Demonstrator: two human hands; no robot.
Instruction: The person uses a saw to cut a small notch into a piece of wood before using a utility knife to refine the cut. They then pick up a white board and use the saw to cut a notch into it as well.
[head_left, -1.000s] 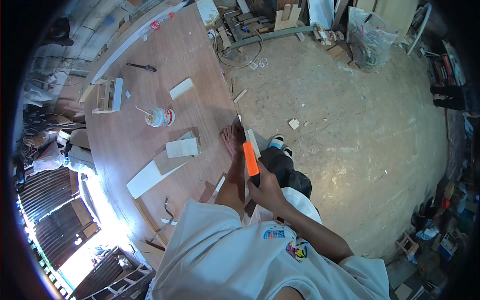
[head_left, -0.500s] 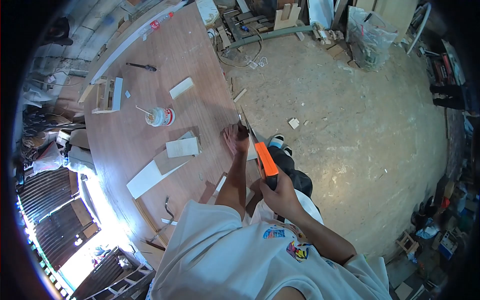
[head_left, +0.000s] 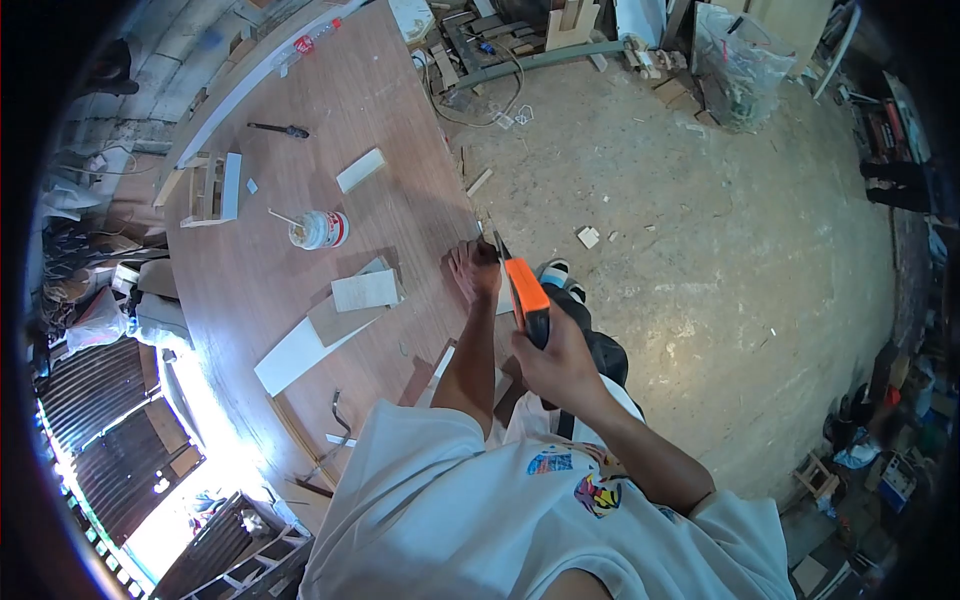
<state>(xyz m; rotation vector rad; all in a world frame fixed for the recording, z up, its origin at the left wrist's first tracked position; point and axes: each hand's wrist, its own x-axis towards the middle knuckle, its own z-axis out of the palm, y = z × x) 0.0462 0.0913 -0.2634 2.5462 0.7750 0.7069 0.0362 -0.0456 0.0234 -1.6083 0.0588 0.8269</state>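
My right hand (head_left: 560, 362) is wrapped around the orange and black handle of a handsaw (head_left: 527, 286). The blade points away from me along the table's right edge, its far end close beside my left hand. My left hand (head_left: 474, 270) lies on the tabletop at that edge, fingers spread over the surface; its thumb side is in dark shadow by the blade. A pale board piece (head_left: 504, 296) shows between my left wrist and the saw, partly hidden.
The wooden table (head_left: 400, 190) bears a glue jar (head_left: 322, 229) with a stick, white-faced offcuts (head_left: 366, 291), a white block (head_left: 361, 170), a small wooden frame (head_left: 213, 190) and a dark tool (head_left: 279, 130). On the floor lie wood scraps (head_left: 588, 237); a clear plastic bag (head_left: 742, 70) stands beyond.
The saw and my right hand have moved forward, away from my body, along the table edge. My left hand stays in nearly the same place.
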